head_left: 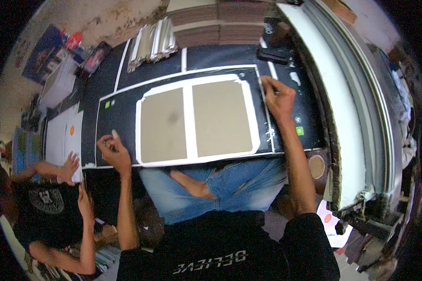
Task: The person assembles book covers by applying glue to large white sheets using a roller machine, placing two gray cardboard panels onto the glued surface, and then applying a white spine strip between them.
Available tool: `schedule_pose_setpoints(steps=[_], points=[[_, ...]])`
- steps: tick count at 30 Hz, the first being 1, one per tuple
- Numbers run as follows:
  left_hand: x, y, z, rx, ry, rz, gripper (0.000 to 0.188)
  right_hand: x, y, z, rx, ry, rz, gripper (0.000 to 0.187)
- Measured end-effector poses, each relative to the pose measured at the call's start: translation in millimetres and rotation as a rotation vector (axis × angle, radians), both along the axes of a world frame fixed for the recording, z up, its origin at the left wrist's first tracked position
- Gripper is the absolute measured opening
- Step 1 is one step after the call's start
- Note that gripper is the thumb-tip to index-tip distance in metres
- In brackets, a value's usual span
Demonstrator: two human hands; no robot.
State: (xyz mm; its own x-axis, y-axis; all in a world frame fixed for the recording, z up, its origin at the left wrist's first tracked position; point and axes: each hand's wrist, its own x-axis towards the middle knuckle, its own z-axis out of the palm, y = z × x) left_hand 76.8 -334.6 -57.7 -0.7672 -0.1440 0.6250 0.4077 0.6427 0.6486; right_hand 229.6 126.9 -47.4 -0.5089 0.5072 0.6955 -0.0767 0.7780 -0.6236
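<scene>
Two grey-brown board panels, a left panel [162, 124] and a right panel [222, 119], lie side by side on a white sheet [189, 126]. White borders show around both panels, with a white strip between them. Beneath is a black work surface [117, 129] edged with white lines. My left hand [115, 152] hovers left of the sheet, fingers curled in and thumb raised. Beyond the sheet's right edge, my right hand [280, 99] pinches its fingers together near a white line. What either hand holds, if anything, is hidden.
A bundle of boards or papers [152, 44] lies at the back. A black object [273, 55] sits at the far right, beside a long machine with a white bed [335, 93]. At left, another person's hand [70, 167] rests by a white sheet [63, 136].
</scene>
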Motion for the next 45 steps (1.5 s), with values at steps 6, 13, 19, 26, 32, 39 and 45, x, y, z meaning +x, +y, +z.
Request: schedule_pose_setpoints(steps=[6,13,19,26,32,39,45], points=[[1.7,-1.1,6.5,-0.072,0.013,-0.038,0.02,-2.5,-0.4,3.8,-0.001,-0.128,-0.182,0.034],[15.0,-4.6,-13.5,0.241,0.135,-0.006,0.015,27.8,-22.6,19.3,-0.188,-0.251,-0.165,0.033],[111.0,-51.1,-30.0,0.413,-0.894,-0.167,0.047,113.2,-109.4,52.7,-0.933,-0.178,-0.066,0.057],[116.6,-1.8,14.8,0.767,-1.12,-0.17,0.053,127.1,-135.0,44.3,-1.053,-0.04,-0.089,0.05],[124.2,-0.6,18.6,0.662,-1.1,-0.179,0.042,110.5,-140.3,56.6,-1.135,-0.04,-0.081,0.041],[129.7,3.0,27.2,0.976,-0.977,-0.252,0.04,108.2,-139.8,57.0,-1.085,-0.212,-0.162,0.048],[127.7,7.0,32.2,0.792,-1.003,-0.186,0.032,114.0,-126.3,42.7,-0.94,-0.395,-0.059,0.062]])
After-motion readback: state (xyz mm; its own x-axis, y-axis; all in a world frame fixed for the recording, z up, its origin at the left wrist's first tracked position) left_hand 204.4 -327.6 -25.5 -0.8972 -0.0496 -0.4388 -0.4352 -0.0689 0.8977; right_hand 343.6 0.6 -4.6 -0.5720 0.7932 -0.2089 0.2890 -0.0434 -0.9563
